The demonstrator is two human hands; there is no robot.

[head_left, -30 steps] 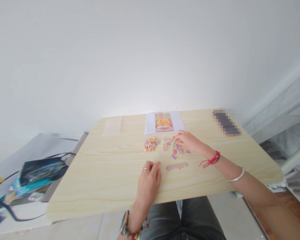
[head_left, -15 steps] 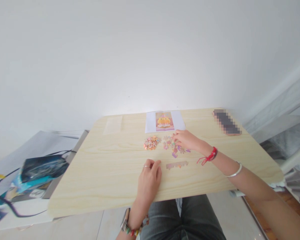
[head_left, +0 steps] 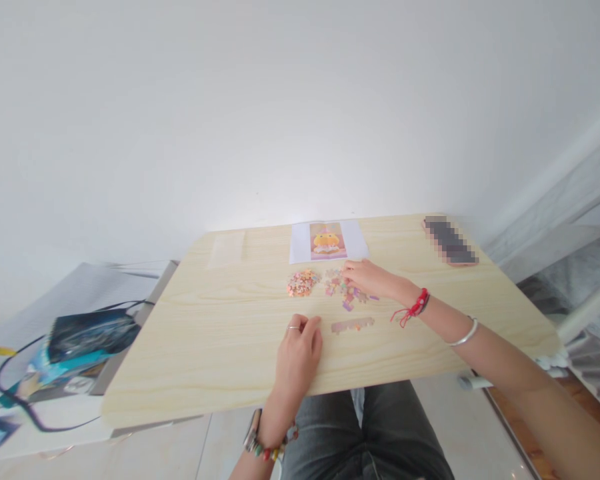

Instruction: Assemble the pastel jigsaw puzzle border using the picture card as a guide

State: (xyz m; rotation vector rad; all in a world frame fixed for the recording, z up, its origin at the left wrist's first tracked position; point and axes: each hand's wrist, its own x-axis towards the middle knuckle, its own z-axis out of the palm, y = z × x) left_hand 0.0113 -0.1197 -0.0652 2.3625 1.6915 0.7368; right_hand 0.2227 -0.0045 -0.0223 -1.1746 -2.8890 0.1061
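Note:
My right hand [head_left: 367, 277] reaches over a loose spread of jigsaw puzzle pieces [head_left: 334, 285], fingertips pinched together at its far side. A small piece seems to sit at those fingertips, largely covered by them. Purple pieces [head_left: 349, 303] lie just below the palm. On the near part of the table, my left hand [head_left: 299, 353] rests with curled fingers and thumb drawn in, and nothing shows in it. Right of it lies a joined strip of puzzle pieces [head_left: 353, 325]. A heaped pile of pieces [head_left: 303, 283] sits left of the spread.
Behind the pieces lies a printed picture sheet [head_left: 329, 241] on the wooden table [head_left: 220, 347]. A phone [head_left: 450, 241], blurred out, is at the back right. A clear flat sheet [head_left: 227, 250] lies back left. Left of the table stand a dark pouch [head_left: 93, 333] and papers.
The view has shifted slightly. My right hand stays at the spread of pieces, its fingertips a little farther left. My left hand rests in the same place.

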